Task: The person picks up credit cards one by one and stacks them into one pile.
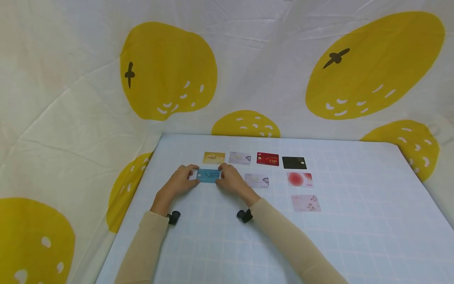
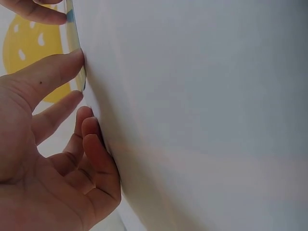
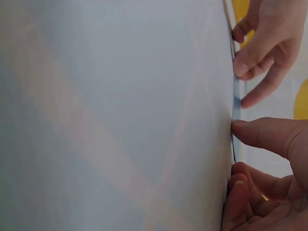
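Note:
A blue VIP card (image 1: 208, 176) lies at the left of the table, long side running across. My left hand (image 1: 175, 183) pinches its left end between thumb and index finger. At the opposite end, my right hand (image 1: 234, 181) grips the card the same way. The left wrist view has the left hand (image 2: 53, 149) low against the tabletop, other fingers loosely curled. Seen from the right wrist, the right hand (image 3: 274, 163) faces the left one across the card's thin edge. Just behind the blue card sits a gold card (image 1: 214, 157).
In the back row are a pale silver card (image 1: 240, 158), a red VIP card (image 1: 267, 159) and a black card (image 1: 294, 163). Nearer lie another silver card (image 1: 258, 181), a red-circle card (image 1: 300, 179) and a pink card (image 1: 306, 203). A patterned cloth (image 1: 255, 79) hangs behind the table.

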{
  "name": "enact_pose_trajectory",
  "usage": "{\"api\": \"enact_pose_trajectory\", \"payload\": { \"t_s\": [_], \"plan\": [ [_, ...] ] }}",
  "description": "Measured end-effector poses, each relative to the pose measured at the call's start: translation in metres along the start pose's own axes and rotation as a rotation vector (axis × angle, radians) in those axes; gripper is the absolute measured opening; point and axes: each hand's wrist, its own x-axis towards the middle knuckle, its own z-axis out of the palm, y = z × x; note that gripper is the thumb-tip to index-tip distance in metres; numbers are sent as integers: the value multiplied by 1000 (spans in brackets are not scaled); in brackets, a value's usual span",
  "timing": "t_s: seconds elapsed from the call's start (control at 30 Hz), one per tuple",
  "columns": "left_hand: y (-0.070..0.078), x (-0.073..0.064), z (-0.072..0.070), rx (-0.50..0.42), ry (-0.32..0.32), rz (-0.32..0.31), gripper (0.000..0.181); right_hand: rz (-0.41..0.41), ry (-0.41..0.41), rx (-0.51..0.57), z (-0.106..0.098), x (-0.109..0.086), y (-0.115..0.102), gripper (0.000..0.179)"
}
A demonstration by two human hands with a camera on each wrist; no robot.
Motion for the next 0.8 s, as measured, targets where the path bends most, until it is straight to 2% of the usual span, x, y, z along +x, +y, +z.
{"api": "enact_pose_trajectory", "payload": {
  "t_s": [0.33,0.8],
  "plan": [
    [2,0,-2,20,-24,-1,55,30,2,25,0,3,-1,45],
    [8,3,0,13,8,7,54,48,28,84,0,2,-2,42]
  ]
}}
